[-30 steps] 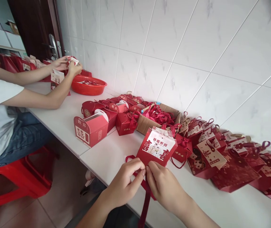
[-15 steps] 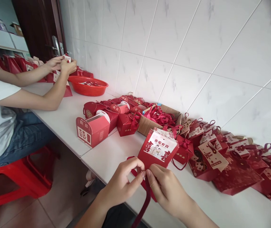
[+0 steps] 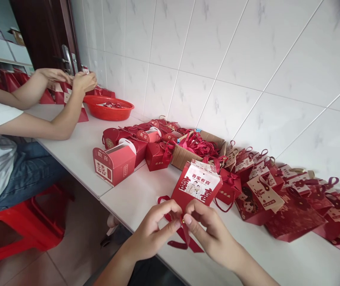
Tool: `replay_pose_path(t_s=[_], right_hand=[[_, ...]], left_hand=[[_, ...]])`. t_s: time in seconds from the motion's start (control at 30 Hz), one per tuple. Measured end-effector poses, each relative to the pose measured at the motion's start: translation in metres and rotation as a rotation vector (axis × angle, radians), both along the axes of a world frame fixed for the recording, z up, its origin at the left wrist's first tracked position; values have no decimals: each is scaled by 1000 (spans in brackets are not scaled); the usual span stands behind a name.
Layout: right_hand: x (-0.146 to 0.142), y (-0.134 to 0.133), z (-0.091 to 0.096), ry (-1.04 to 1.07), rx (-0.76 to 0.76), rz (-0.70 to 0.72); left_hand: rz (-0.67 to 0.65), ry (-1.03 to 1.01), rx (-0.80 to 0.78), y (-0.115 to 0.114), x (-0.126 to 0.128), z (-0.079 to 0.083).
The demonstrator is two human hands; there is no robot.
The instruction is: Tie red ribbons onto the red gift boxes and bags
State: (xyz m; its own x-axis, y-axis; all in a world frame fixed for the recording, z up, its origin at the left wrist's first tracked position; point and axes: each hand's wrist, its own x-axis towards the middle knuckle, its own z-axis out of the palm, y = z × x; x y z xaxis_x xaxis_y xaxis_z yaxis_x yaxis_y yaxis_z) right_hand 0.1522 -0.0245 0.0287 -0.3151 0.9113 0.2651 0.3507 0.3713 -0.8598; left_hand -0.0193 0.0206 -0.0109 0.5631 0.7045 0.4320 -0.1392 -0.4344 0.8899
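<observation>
At the far left a co-worker (image 3: 0,159) in a pale short-sleeved top and jeans sits on a red plastic stool (image 3: 27,228), both arms reaching over the white table (image 3: 77,143). One of the co-worker's hands (image 3: 84,82) is raised with a small white-and-red item (image 3: 85,70) at its fingertips. Upright red bags (image 3: 9,81) stand beyond those arms, near a dark door (image 3: 43,33). Next comes a red basin (image 3: 110,114) with small red and white pieces inside. Right of it, an open red box (image 3: 119,165) stands near the table edge, and a cluster of red boxes (image 3: 158,157) spreads behind it. The person's left hand (image 3: 154,232) pinches a red ribbon (image 3: 185,234) between thumb and forefinger, its loose ends hanging below; a tiny gold spot shows there. A cardboard box (image 3: 181,157) heaped with ribbons stands farther back, and in front of it a tilted red carton (image 3: 199,184) with a white printed panel lies just beyond the fingertips. The right hand (image 3: 210,232) meets the ribbon from the other side, fingertips close to the left's; whether it grips cannot be told. A bow-tied red box (image 3: 228,186) sits beside the carton, and rows of red gift bags (image 3: 294,214) fill the right end along the tiled wall (image 3: 306,131).
</observation>
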Motion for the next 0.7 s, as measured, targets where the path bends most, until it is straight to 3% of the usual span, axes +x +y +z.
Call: replay_pose_path(t_s=[0.1,0.2,0.4,0.57,0.7], right_hand=[[2,2,-1,224,-141,79],[4,3,-2,310,-196,124],[10,5,3,357,-247,180],[12,6,5,365,-290,140],[10,8,2,357,-224,101]], left_hand=[[15,-55,26,3,-1,-2],[41,-106,68,6,-1,-5],[109,-154,149,8,-1,-5],[156,-184,229,5,1,-3],[218,-163,279,5,3,-3]])
